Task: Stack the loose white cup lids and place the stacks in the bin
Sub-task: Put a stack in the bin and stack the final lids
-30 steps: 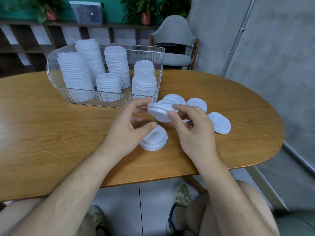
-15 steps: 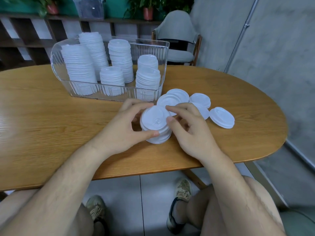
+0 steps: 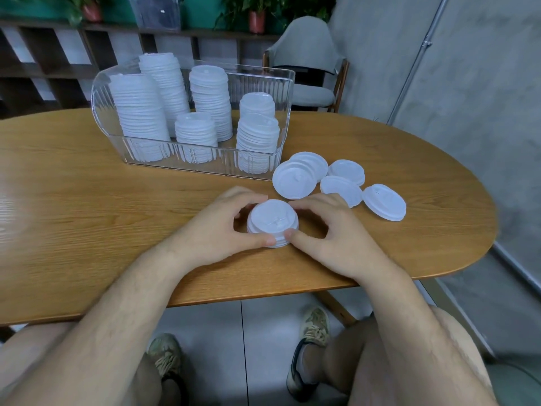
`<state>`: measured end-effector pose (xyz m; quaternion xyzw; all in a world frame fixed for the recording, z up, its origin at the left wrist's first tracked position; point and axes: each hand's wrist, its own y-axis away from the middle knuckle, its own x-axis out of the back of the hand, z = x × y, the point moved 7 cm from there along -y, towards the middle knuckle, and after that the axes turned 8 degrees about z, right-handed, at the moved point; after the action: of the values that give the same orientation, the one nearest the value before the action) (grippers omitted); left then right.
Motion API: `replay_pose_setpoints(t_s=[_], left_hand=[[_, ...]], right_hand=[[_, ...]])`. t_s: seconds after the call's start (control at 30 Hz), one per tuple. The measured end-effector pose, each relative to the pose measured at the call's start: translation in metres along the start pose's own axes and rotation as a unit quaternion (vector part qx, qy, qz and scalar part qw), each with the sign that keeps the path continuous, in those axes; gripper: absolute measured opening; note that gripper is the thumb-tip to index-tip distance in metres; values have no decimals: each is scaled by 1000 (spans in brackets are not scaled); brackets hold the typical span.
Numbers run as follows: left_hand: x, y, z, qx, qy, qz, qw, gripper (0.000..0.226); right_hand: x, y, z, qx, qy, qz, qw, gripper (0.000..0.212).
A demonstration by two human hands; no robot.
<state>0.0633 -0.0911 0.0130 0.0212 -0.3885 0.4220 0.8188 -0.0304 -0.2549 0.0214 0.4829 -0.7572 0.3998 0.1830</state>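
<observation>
Oval wood-grain table [image 3: 87,206]. A short lid stack [image 3: 272,221] sits near its front edge. Left hand [image 3: 222,227] and right hand [image 3: 330,230] curl round the stack's sides, thumbs at its near rim. Loose lids [image 3: 294,180] lie just right. Clear bin [image 3: 257,72] behind holds six stacks. Room: grey chair [image 3: 307,54], dark shelf [image 3: 44,71], potted plants [image 3: 257,13], grey wall [image 3: 483,83], tiled floor [image 3: 263,332].

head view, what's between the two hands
A short stack of white plastic cup lids, held by the left hand and right hand, in the head view.
</observation>
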Motion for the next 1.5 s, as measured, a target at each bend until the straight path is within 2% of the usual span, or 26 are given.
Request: replay_pose_setpoints(t_s=[0.13,0.23,0.3,0.4,0.47,0.57,0.67,0.7,0.8,0.97,1.23,1.4,1.5], left_hand=[[-2,0,0,-4,-2,-14,1000,74],[-3,1,1,1,-1,-17,1000,85],[-1,0,3,15,13,-6,1000,87],[1,-14,10,41,14,8,999,66],[2,-28,15,54,-1,20,998,56],[-2,-47,19,65,-19,22,997,51],[-11,-53,18,71,2,12,997,11],[-13,-54,18,68,14,8,998,8],[-13,-55,15,69,53,16,996,14],[-2,-47,12,73,90,70,991,25],[19,-12,20,33,158,142,977,44],[17,-1,22,-1,208,152,966,56],[16,-1,21,-2,225,179,958,63]], right_hand=[[0,0,-1,-4,5,-10,1000,40],[0,0,1,0,12,-15,1000,43],[5,-3,4,3,22,18,1000,46],[23,-11,9,8,60,130,990,43],[28,-19,12,2,108,167,980,41],[25,-32,17,-8,165,160,973,44],[19,-36,24,-18,175,143,974,44],[17,-37,25,-16,176,142,974,42],[15,-37,26,-9,168,147,975,35],[19,-33,22,-4,149,151,977,38],[28,-13,8,-25,-46,182,982,32],[32,-6,0,-56,-139,219,964,18],[27,-5,-2,-82,-185,225,953,18]])
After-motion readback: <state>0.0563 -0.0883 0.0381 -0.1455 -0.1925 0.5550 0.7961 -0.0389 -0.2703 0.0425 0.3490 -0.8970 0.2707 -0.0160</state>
